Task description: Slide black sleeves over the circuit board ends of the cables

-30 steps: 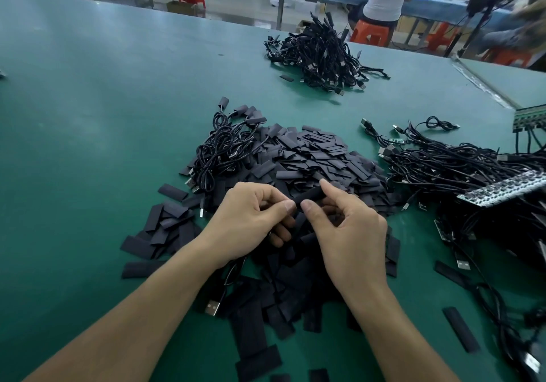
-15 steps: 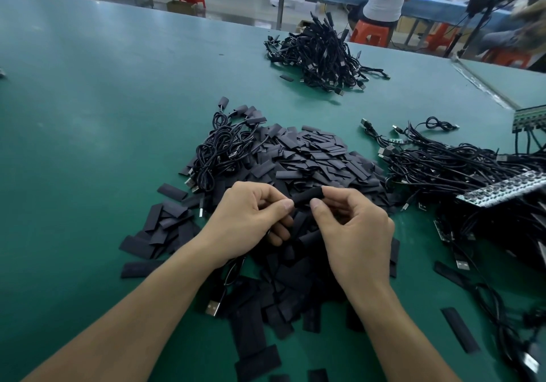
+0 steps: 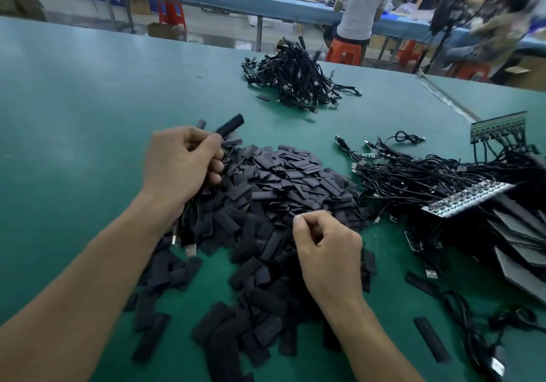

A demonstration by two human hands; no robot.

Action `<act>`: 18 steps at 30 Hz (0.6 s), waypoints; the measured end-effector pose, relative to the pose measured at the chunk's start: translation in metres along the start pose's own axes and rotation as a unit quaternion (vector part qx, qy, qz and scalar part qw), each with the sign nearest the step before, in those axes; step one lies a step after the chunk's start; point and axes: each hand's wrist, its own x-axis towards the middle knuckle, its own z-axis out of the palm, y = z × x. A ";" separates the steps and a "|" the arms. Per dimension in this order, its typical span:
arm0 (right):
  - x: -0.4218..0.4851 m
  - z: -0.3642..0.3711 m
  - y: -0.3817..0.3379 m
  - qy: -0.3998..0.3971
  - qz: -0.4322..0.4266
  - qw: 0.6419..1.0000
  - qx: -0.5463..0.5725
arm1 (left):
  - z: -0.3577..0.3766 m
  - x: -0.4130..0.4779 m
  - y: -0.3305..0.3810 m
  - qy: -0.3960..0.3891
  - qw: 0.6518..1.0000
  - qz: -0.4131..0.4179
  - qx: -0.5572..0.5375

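Observation:
My left hand (image 3: 183, 164) is raised over the left side of the heap and grips a black cable whose end wears a black sleeve (image 3: 230, 124); the sleeved end sticks up and to the right above my fingers. The cable's USB plug (image 3: 190, 251) hangs below my wrist. My right hand (image 3: 323, 244) hovers low over the big heap of loose black sleeves (image 3: 283, 180), its fingers curled with fingertips pinched together; nothing is visible in it. A tangle of cables with bare circuit board ends (image 3: 419, 174) lies to the right.
A pile of sleeved cables (image 3: 295, 81) lies at the far middle of the green table (image 3: 88, 101). Strips of circuit boards (image 3: 466, 197) and dark flat sheets (image 3: 523, 242) sit at the right. Loose sleeves (image 3: 431, 338) lie scattered nearby. People work at a bench behind.
My hands have separated. The left hand lifted up and to the left with the sleeved cable. The right hand let go and dropped back toward me over the heap.

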 end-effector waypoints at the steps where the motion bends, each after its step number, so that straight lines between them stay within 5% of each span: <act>1: 0.000 0.000 0.000 -0.001 -0.005 1.000 -0.005 | -0.001 0.016 0.001 0.023 0.999 0.003 0.023; 8: 0.003 0.005 0.006 -0.025 -0.007 0.998 -0.049 | 0.006 0.047 -0.016 0.010 0.949 -0.001 0.316; 15: 0.006 0.005 0.005 -0.015 0.005 0.998 -0.058 | 0.017 -0.007 -0.008 -0.015 0.918 0.183 0.351; 18: 0.007 0.003 0.003 0.000 0.014 1.000 -0.016 | 0.016 -0.043 -0.014 -0.043 0.925 0.201 0.320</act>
